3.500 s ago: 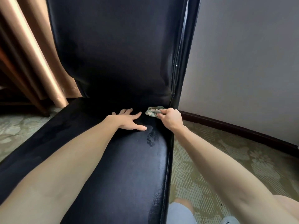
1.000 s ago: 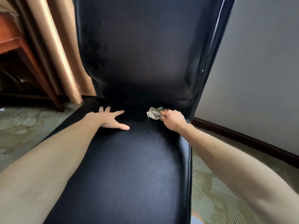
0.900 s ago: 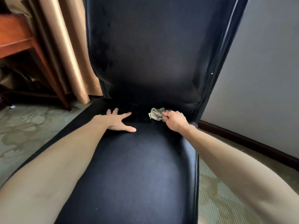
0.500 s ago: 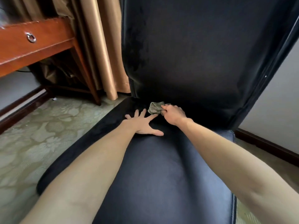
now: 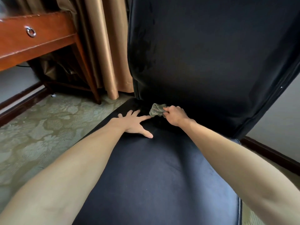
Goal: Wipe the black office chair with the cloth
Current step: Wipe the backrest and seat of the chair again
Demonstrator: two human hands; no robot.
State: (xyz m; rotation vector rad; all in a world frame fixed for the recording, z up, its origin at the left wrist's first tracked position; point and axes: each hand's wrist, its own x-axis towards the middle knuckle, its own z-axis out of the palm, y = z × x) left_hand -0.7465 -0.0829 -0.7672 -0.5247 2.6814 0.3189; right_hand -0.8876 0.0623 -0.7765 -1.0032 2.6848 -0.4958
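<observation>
Where the seat [image 5: 154,192] of the chair [image 5: 162,159] meets its back [image 5: 211,54], the cloth [image 5: 157,109] lies bunched in the crease, nearer the chair's left edge in the view than its right.

**Hand state**
- The right hand [image 5: 174,116] grasps the cloth. The fingers and thumb curl around one end, and the rest of the wad projects from the fist toward the chair's left edge.
- The left hand [image 5: 133,123] is released and holds nothing. It lies flat on the rear of the seat with the fingers spread, just beside the cloth. The index fingertip reaches the wad, but actual contact cannot be confirmed.

**Handling properties (assessment)**
- The cloth appears small, thin, soft and very light. It has no stiffness of its own and takes whatever shape the fist gives it.
- The chair's covering appears smooth and slightly glossy. Expect the cloth to slide over it with little drag.
- A loose pinch is likely to let the wad roll or slip out of the hand under pressure.
- The chair's base is out of view, so whether the chair can roll or swivel cannot be determined. The flat left hand is well placed to steady the seat.

**Recommended hold (assessment)**
- Gather most of the cloth into the palm.
- Leave a compact pad exposed beyond the fingers.
- Press that pad into the crease and draw it along the seam.
- For the broad faces of the seat and back, open the wad out and press it under flat fingers so that it covers more surface.
</observation>
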